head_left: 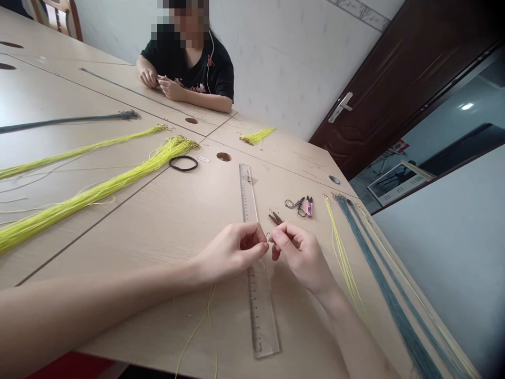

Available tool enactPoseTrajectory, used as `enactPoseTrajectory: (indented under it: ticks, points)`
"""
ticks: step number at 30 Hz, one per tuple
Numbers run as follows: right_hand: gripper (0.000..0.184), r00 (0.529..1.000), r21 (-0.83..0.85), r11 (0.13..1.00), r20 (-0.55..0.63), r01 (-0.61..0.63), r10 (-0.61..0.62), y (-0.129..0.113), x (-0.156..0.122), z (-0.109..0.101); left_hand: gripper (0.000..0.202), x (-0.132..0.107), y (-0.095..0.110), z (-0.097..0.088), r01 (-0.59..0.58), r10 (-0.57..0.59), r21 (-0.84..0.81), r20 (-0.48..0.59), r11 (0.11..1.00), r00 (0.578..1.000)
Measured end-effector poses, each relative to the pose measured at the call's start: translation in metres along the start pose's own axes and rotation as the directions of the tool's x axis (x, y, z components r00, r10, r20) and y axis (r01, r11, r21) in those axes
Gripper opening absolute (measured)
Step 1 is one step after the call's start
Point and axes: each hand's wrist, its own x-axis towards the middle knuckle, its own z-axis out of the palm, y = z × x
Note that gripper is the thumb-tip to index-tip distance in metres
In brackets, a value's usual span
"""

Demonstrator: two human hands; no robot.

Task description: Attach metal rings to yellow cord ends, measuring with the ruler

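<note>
**Both hands pinching a small hook just above the ruler, working close together**

We are seeing the left hand (232, 251) and right hand (302, 258) held narrow, their fingertips (261, 246) closed from both sides on a small hook (268, 237) — most likely metal, but too small to be sure. We are judging that a firm pinch, with the hands kept this close, is the way to stop fine work slipping. The fingertips are hiding most of the hook, so we cannot make out any knot or wrap. A yellow cord (201, 323) is lying below the hands — we cannot tell whether it joins the hook. Nearby, we are noting snips (309, 206), scissors (294, 204) and a brown tool (275, 217), its lower end cut off from view by the right hand.
</note>
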Motion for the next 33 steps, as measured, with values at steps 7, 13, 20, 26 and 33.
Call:
enactPoseTrajectory:
  ticks: [7,13,20,26,33]
  points:
    - [0.026,0.995,0.110,0.993,0.093,-0.044,0.034,-0.0019,0.0017,-0.0035,0.020,-0.0010,0.0003,0.0003,0.001,-0.001,0.004,0.023,1.000,1.000]
    - [0.024,0.991,0.187,0.981,0.129,-0.042,0.018,-0.0038,0.0008,-0.0046,0.020,-0.0038,0.0020,-0.0001,0.000,0.003,-0.045,0.059,0.999,0.998]
    - [0.022,0.995,0.204,0.979,0.096,0.016,-0.036,-0.0055,-0.0015,-0.0036,0.019,-0.0049,0.0038,-0.0014,-0.033,0.038,-0.096,0.046,0.995,0.998]
    - [0.012,0.997,0.118,0.992,0.056,0.044,-0.051,-0.0040,-0.0027,-0.0027,0.018,-0.0043,0.0031,-0.0010,-0.043,0.042,-0.060,-0.016,0.997,0.999]
    - [0.006,0.987,-0.078,0.986,-0.051,0.146,-0.150,0.0001,-0.0058,0.0003,0.016,-0.0047,0.0034,-0.0008,-0.030,0.029,-0.054,-0.020,0.998,0.999]
